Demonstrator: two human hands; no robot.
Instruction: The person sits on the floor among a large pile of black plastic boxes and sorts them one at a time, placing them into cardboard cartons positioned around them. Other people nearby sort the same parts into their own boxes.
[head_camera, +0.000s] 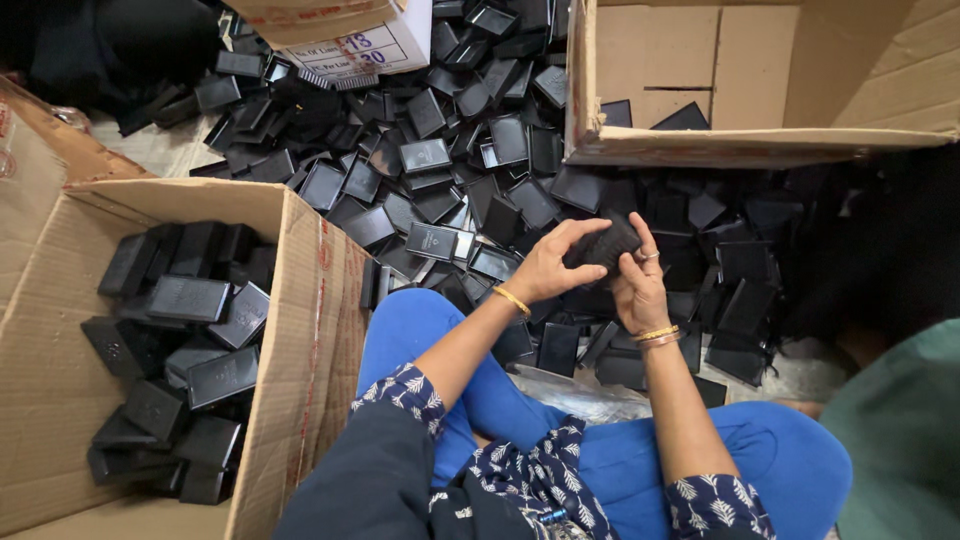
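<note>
The person sits cross-legged on the floor (160, 150) in blue trousers, and both hands meet over a heap of flat black cases (450, 150) spread in front of the knees. The left hand (545, 268) and the right hand (638, 285) share one small black case (605, 245), held up just above the pile. The left fingers (585, 232) curl over its top edge and are clamped on it from the near side; the right fingers (645, 240) close on its other end, with the thumb pressed against the case. Gold bangles sit on both wrists.

To the person's left stands an open cardboard box (300, 300), its inside part-filled with more of the same black cases (190, 330), lying loosely at all angles. Its near wall touches the blue knee. Beyond the hands, on the right, a second cardboard box (740, 145) is open towards me; only a couple of black cases (685, 118) show at the bottom of it. A smaller white printed carton (360, 45) rests on the far side of the heap. A green cloth (900, 430) lies at the person's right, just beside the leg.
</note>
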